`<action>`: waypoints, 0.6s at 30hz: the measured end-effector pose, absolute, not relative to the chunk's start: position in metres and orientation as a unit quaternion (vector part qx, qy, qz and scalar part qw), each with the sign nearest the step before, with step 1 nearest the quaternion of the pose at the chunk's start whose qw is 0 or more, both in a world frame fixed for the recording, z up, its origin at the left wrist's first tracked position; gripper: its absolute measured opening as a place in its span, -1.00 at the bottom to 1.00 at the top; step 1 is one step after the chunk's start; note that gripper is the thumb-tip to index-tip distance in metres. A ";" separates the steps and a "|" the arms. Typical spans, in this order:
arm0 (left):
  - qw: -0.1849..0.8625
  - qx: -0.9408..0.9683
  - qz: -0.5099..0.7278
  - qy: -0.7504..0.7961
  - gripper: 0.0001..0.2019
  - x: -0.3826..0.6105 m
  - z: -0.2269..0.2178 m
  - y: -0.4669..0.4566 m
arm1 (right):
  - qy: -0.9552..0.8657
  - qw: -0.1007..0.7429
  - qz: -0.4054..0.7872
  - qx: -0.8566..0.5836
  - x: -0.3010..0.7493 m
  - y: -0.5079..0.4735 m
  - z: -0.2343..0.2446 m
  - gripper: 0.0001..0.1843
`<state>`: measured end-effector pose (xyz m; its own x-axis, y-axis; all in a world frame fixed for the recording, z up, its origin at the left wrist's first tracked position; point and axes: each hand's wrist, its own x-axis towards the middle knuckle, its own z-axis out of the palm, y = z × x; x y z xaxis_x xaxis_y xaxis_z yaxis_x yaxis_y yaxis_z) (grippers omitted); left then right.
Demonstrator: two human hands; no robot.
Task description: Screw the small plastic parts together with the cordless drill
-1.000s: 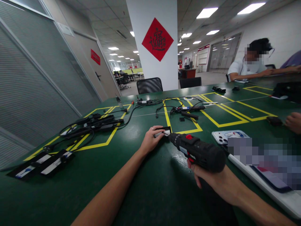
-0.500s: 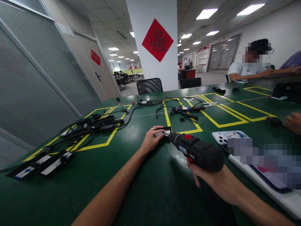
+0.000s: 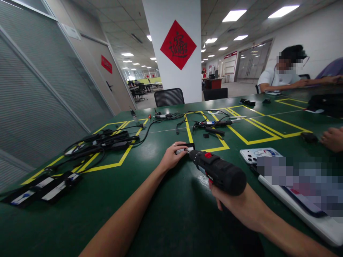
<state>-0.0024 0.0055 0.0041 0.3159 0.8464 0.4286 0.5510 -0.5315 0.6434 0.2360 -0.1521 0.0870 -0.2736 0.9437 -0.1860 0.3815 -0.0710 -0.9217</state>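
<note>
- Lying on the green table point(image 3: 150, 153) at centre, just on the near side of a yellow-taped rectangle point(image 3: 189, 132): small black-and-white part point(image 3: 180, 151), partly hidden by fingers.
- Left hand point(image 3: 170, 157) clamped on that part, thumb on the near side, fingers across the far side; ring on one finger.
- Right hand point(image 3: 230, 200) wrapped round the handle of a black cordless drill point(image 3: 218, 172) with red details; index finger near the trigger.
- Drill chuck points left and away, bit end at the part beside the left thumb. Contact too small to confirm.
- Beyond the part: small black block point(image 3: 205, 136), black bar point(image 3: 214, 131), pen-shaped tool point(image 3: 210, 123) with cables around it.
- Left side: heap of black cables point(image 3: 115, 141) over yellow tape; two black panels point(image 3: 57, 189) with white strips, nearer.
- Right side: phone point(image 3: 258, 152), partly blurred, beside a white slab point(image 3: 323, 228).
- Far right: co-worker's hand point(image 3: 333, 139) near a black object point(image 3: 309, 137); person in white top point(image 3: 278, 81) seated at the table.
</note>
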 end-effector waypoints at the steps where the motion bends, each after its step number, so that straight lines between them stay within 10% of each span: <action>1: 0.201 0.789 0.377 0.441 -0.78 -0.003 0.005 0.006 | -0.622 0.282 0.499 -0.533 0.235 -0.151 0.089 -0.81; 18: 0.232 0.780 0.367 0.451 -0.76 -0.004 0.006 0.008 | -0.628 0.303 0.505 -0.509 0.241 -0.145 0.084 -0.75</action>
